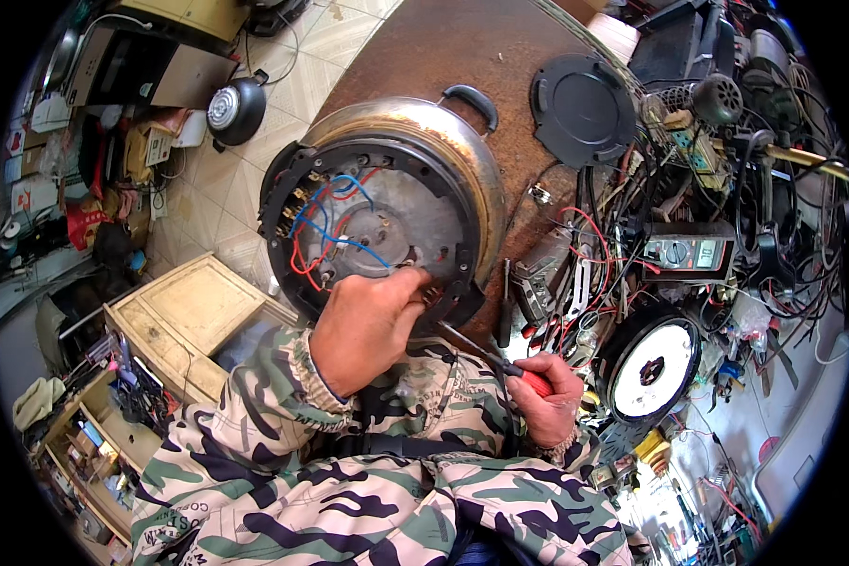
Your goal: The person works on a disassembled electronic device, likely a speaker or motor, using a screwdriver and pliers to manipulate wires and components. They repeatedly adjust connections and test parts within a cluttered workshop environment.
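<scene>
L hand (368, 325) knuckles-up, fingertips pinching inside upturned cooker base (387, 212) near wires (325, 231) — R hand (547, 396) clenched round red-handled screwdriver (500, 363), shaft angled up-left.

Multimeter (686, 253) screen, grey rectangle, right bench (among wires); cardboard boxes (165, 71) upper left.

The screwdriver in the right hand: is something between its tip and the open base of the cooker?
Yes. The left hand rests on the base rim, just in front of the screwdriver tip. The right hand holds the red handle.
</scene>
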`<state>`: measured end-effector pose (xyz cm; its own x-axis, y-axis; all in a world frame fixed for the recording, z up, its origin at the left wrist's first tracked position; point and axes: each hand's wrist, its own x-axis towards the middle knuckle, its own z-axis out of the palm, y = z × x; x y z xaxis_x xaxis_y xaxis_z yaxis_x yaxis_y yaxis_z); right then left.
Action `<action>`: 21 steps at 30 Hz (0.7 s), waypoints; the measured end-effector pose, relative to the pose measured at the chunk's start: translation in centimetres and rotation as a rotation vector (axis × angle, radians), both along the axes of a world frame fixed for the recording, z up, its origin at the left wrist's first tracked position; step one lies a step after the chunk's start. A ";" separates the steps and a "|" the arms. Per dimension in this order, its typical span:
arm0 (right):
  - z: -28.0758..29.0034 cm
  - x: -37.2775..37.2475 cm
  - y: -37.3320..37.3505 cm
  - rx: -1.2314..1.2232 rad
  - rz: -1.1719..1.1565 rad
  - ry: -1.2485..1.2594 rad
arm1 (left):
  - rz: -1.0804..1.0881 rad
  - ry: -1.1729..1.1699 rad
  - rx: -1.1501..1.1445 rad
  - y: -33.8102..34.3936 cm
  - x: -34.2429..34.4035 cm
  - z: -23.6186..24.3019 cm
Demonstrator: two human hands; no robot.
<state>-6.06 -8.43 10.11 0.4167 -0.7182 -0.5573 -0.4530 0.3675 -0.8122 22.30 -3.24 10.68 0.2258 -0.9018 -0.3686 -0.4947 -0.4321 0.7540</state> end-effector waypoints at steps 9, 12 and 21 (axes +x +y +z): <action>-0.3 -0.4 0.9 0.079 -0.070 -0.011 | 0.038 0.024 0.041 -0.9 -0.6 0.5; -0.4 -0.3 0.8 0.070 -0.061 -0.027 | 0.034 0.028 0.062 -1.0 -0.5 0.8; -0.5 -0.3 0.3 0.030 -0.019 -0.046 | 0.036 0.033 0.101 -1.3 -0.4 1.1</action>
<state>-6.40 -8.17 9.62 0.4292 -0.7096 -0.5589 -0.4081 0.3996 -0.8208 21.93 -4.50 11.75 0.2440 -0.8510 -0.4651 -0.4533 -0.5240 0.7211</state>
